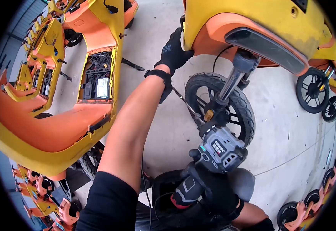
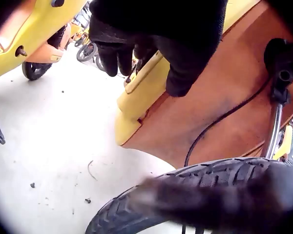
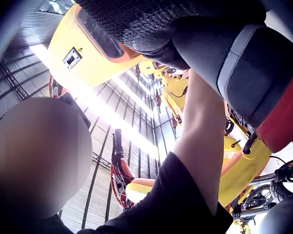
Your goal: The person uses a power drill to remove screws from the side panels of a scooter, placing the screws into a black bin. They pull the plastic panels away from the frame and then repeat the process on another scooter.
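Note:
My left hand (image 1: 174,52), in a black glove, grips the edge of the yellow and orange scooter body (image 1: 210,36). In the left wrist view its fingers (image 2: 118,56) hang over the yellow edge, with the thumb against the orange panel (image 2: 224,102). Gloved too, my right hand (image 1: 220,192) holds a grey and black power tool (image 1: 218,148) by its handle, below the front wheel (image 1: 247,111). The tool's front end lies beside the wheel hub and fork (image 1: 229,82); whether it touches them I cannot tell. The right wrist view shows the tool's red and black base (image 3: 263,83).
Another yellow and orange scooter (image 1: 52,127) stands at the left, its floor compartment open over wiring (image 1: 98,63). More scooters line both sides, one with a wheel (image 1: 312,90) at the right. A thin cable (image 1: 144,169) hangs beside my left arm. Grey floor (image 1: 279,127) surrounds the front wheel.

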The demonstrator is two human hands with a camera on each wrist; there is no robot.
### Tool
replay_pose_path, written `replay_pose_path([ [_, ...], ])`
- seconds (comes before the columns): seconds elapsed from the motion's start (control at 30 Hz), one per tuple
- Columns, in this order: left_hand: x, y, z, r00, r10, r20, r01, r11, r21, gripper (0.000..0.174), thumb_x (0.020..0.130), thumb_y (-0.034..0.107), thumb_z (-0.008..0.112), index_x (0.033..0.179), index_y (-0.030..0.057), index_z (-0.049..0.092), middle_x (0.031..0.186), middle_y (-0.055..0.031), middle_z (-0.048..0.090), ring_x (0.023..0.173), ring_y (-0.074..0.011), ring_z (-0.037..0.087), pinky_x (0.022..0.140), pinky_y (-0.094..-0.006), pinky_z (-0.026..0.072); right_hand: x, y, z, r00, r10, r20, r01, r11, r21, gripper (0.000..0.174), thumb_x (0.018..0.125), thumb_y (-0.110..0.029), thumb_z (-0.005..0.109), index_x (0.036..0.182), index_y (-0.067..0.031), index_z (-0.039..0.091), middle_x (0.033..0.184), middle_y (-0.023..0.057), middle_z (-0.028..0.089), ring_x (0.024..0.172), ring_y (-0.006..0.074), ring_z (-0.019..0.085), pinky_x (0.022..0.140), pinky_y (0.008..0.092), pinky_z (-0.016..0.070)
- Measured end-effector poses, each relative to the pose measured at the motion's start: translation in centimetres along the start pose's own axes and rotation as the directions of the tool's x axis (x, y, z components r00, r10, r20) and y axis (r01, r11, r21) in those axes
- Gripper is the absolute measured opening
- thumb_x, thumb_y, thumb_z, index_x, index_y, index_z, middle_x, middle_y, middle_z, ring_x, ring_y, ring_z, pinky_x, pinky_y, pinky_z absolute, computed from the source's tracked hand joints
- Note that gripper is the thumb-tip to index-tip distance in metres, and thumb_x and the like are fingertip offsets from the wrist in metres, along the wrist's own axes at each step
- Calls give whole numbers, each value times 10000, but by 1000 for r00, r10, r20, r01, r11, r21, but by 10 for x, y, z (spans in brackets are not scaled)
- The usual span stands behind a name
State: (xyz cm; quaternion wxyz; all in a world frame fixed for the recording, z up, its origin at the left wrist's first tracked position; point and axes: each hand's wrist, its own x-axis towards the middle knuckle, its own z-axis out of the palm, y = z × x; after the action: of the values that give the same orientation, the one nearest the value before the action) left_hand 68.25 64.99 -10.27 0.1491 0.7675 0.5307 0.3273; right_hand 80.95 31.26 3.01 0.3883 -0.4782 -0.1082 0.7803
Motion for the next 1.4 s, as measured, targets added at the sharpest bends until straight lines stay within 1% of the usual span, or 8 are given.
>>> replay_pose_path([
  [0.3,7,4,-29,973,53,225,-11,983,-182,661,657,52,601,1284,112,399,1108,-174,581,991,-344,574,840,-379,466,0,4,-3,993,-20,-117,-6,976,-217,165,758,-100,619,917,-58,612,871,91,614,1012,306,559,910,401,402],
  [0.6,16,-2,-25,948,159,276,-121,982,-148,621,668,49,570,1267,103,414,1120,-184,574,1030,-364,550,869,-396,452,-1,8,-12,988,-9,-151,-24,977,-212,242,737,-143,679,933,-38,584,836,100,604,893,248,605,827,349,454],
  [0.7,15,-7,-18,963,199,180,-167,970,-178,619,654,53,583,1251,90,421,1131,-206,572,1049,-384,543,883,-411,447,-1,13,-28,854,-340,394,504,358,-786,181,808,-122,610,942,-13,558,837,107,607,824,212,618,770,308,471],
  [0.83,14,0,-31,967,63,246,-38,994,-107,594,671,145,663,1224,87,452,1124,-191,585,1046,-366,554,882,-391,451,-18,-12,5,908,-321,268,298,49,-953,435,787,-252,691,1124,-6,569,971,112,623,827,237,590,759,324,473],
  [1.07,3,-25,-35,998,4,62,-8,998,62,714,655,296,734,1250,29,443,1222,-210,514,1131,-338,504,964,-363,403,-7,3,0,986,-144,-79,110,935,-337,267,850,-148,571,1075,-9,536,912,96,595,818,196,592,750,309,474],
  [1.13,-12,-22,-54,996,-66,65,62,996,71,831,665,336,737,1309,-46,376,1334,-265,399,1248,-351,400,1055,-346,320,-7,4,2,989,-68,-134,60,996,-62,222,868,-118,537,1062,-10,527,895,91,587,815,185,592,747,305,474],
  [1.3,-93,48,-151,997,-82,5,79,935,-345,722,826,206,646,1403,84,229,1395,-109,319,1112,-249,496,897,-315,426,-11,10,-4,985,-155,-74,129,953,-275,329,896,-96,519,1206,3,474,928,79,563,814,153,575,734,280,473],
  [1.4,-142,134,-222,970,111,-217,-213,821,-530,505,773,-8,554,1262,-9,428,1261,-154,468,1054,-215,533,824,-272,456,-11,17,-10,989,-141,42,144,984,-107,335,894,-91,527,1209,14,483,935,91,574,837,152,581,740,280,475],
])
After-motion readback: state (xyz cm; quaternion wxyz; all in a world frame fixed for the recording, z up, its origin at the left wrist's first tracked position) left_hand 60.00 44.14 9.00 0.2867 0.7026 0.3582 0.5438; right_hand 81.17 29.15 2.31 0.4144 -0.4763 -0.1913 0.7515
